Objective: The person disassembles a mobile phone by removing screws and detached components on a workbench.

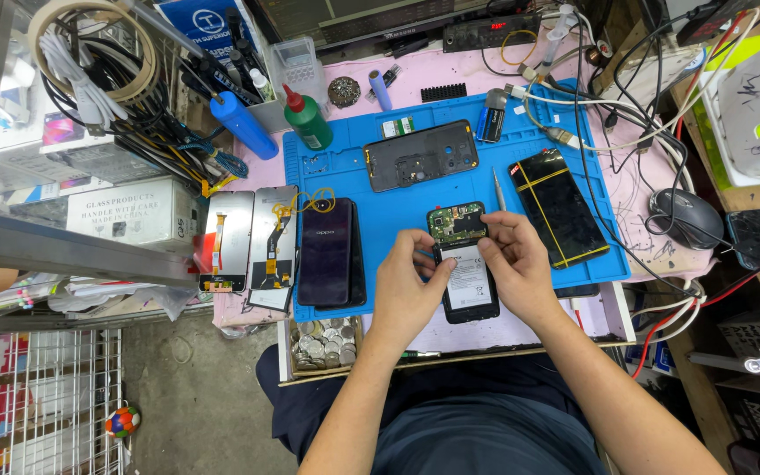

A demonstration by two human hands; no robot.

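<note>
Left hand [408, 286]: I had it cupped round the left edge of the opened phone [464, 264], thumb bent in over the top of the battery, fingers curled narrow and gripping the frame.
Right hand [514, 264]: fingertips pinched close together at the seam where the green circuit board [456, 222] met the battery [469, 283]. Couldn't tell if I actually had something tiny between them or was just pressing.
Where the phone was: back off, lying at the near edge of the blue repair mat [398, 167], right in front of me and between both hands.
Around it: a dark back-cover frame [420, 155] further up the mat, a metal pry tool [500, 189] just beside my right fingers, a black phone bound with yellow bands [559, 208] to the right, two dark phones stacked [328, 252] to the left, and two loose display panels [250, 238] off the mat edge. Green bottle [308, 119] and blue bottle [241, 123] at the back, tray of coins [321, 343] near my left wrist.
What could've gone wrong: I reckon the ribbon connectors by the board were the weak spot, and a hard pinch or tug could tear one. Prying or bending that battery could puncture it. Also the phone sat close to the mat edge, so a slip could knock it toward my lap.
</note>
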